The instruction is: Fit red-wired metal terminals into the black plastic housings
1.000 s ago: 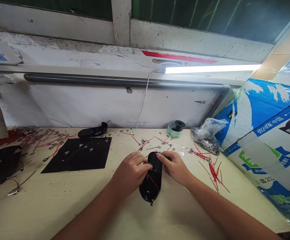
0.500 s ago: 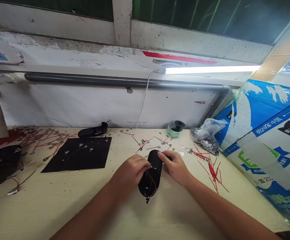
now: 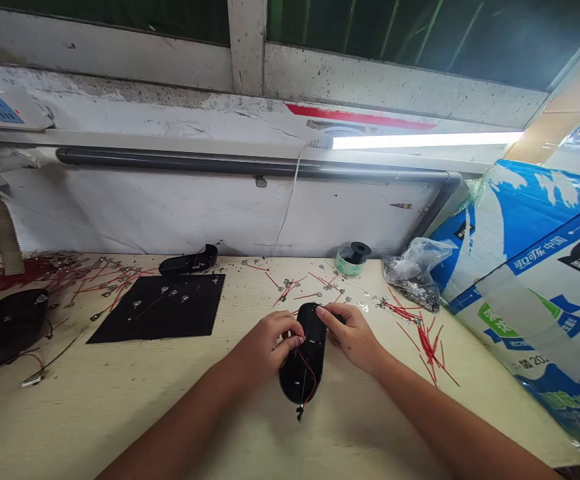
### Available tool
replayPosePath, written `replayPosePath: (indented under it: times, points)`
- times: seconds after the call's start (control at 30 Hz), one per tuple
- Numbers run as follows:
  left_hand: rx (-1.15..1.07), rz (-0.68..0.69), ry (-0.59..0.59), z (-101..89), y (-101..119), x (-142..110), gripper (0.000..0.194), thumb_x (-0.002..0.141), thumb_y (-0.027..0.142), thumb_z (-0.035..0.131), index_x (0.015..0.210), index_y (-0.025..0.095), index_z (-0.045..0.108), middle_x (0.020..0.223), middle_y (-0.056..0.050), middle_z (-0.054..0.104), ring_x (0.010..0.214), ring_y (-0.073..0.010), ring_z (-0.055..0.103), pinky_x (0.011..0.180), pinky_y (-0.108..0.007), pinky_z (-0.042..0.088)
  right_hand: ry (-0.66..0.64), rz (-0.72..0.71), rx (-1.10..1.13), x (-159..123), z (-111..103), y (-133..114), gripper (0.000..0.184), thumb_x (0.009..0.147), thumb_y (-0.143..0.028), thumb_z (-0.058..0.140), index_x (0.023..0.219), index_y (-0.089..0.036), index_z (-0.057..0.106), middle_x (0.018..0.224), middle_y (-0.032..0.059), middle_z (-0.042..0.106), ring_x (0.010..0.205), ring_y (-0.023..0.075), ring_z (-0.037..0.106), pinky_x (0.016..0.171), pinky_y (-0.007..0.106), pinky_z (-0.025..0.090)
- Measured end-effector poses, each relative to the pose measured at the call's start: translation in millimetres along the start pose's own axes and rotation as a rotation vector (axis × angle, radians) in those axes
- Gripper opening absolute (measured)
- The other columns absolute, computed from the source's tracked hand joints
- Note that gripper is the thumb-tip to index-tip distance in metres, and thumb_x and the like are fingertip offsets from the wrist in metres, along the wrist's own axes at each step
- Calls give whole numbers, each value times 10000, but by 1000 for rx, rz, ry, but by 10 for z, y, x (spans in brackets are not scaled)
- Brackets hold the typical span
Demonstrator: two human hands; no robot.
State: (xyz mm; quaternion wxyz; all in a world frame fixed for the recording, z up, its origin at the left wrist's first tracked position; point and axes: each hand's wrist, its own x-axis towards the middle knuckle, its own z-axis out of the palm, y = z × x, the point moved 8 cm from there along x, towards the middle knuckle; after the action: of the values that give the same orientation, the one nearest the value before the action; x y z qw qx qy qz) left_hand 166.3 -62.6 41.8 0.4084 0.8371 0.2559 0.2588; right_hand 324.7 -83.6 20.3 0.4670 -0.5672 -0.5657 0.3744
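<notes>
A long, rounded black plastic housing (image 3: 315, 357) lies lengthwise in front of me, its hollow side up. My right hand (image 3: 350, 333) grips its far end, thumb on the rim and fingers down the right side. Over the left part of the housing, my left hand (image 3: 277, 340) is closed in a pinch at the upper end of a thin red wire (image 3: 314, 373); any small part at that end is hidden by the fingertips. The wire curves down inside the shell to a small dark connector (image 3: 300, 412) hanging out at the near end.
A black mat (image 3: 163, 310) with small metal pieces lies left. Other black housings (image 3: 187, 263) sit behind it and at far left. Red wires (image 3: 430, 347), a tape roll (image 3: 349, 263), a plastic bag of small parts (image 3: 415, 273) and a blue-white carton (image 3: 535, 267) are to the right.
The housing has shifted slightly toward me and right in view. My left fingers have moved slightly right over it, still pinching. My right hand keeps its hold.
</notes>
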Motion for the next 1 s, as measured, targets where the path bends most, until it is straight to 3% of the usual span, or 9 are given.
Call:
replayPosePath:
  times: [0.4, 0.77, 1.0]
  points:
    - [-59, -113, -46, 60, -57, -43, 97, 897, 205, 557, 876, 194, 651, 882, -14, 649, 828, -159, 583, 722, -272, 443, -51, 1, -126, -11, 52, -116, 481, 906, -556, 552, 610, -190, 449, 622, -33, 309, 619, 129, 292, 574, 283, 263]
    - [-115, -63, -11, 61, -64, 1, 91, 866, 204, 608, 843, 188, 695, 850, -27, 685, 813, -165, 605, 726, -279, 466, -69, 15, -167, -10, 46, -95, 475, 902, -576, 538, 630, -190, 476, 635, -29, 345, 643, 139, 335, 596, 281, 294]
    - [-103, -29, 3, 52, -39, -19, 81, 842, 161, 643, 820, 187, 717, 821, -23, 698, 791, -156, 623, 736, -283, 478, -64, 59, -111, -12, 43, -43, 498, 878, -602, 571, 612, -196, 457, 578, -40, 308, 576, 123, 293, 527, 277, 246]
